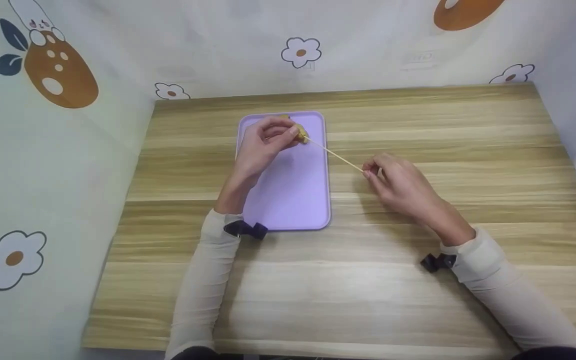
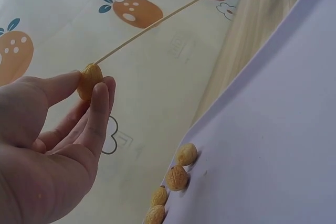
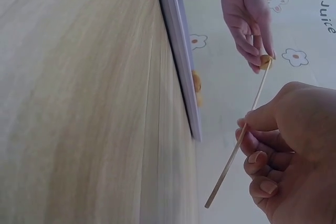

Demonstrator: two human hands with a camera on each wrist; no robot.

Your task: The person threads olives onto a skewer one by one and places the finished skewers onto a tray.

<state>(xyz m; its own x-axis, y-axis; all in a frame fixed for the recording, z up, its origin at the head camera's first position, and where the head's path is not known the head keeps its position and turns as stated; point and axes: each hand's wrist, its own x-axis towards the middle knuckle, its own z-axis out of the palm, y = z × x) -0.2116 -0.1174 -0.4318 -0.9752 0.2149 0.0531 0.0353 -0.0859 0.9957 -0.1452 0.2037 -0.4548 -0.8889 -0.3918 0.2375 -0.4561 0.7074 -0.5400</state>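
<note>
Between thumb and fingertips, my left hand [image 1: 267, 145] pinches a small, wrinkled yellow fruit [image 2: 90, 81] that looks dried. A thin bamboo skewer [image 2: 152, 26] meets the top of this fruit with one end; how deep it goes in is hidden. My right hand [image 1: 400, 185] pinches the skewer partway along, and its other end sticks out past the fingers in the right wrist view. Below the left hand lies a lilac tray [image 1: 293, 200]. Several similar wrinkled fruits [image 2: 177, 178] sit along the tray's edge in the left wrist view, mostly hidden behind the left hand in the head view.
The tray rests on a wood-grain table [image 1: 393, 300], left of its middle. Behind the table and along the left stands a pale wall covering [image 1: 238, 50] printed with flowers and orange fruit shapes. Each sleeve carries a black wrist camera mount [image 1: 438, 262].
</note>
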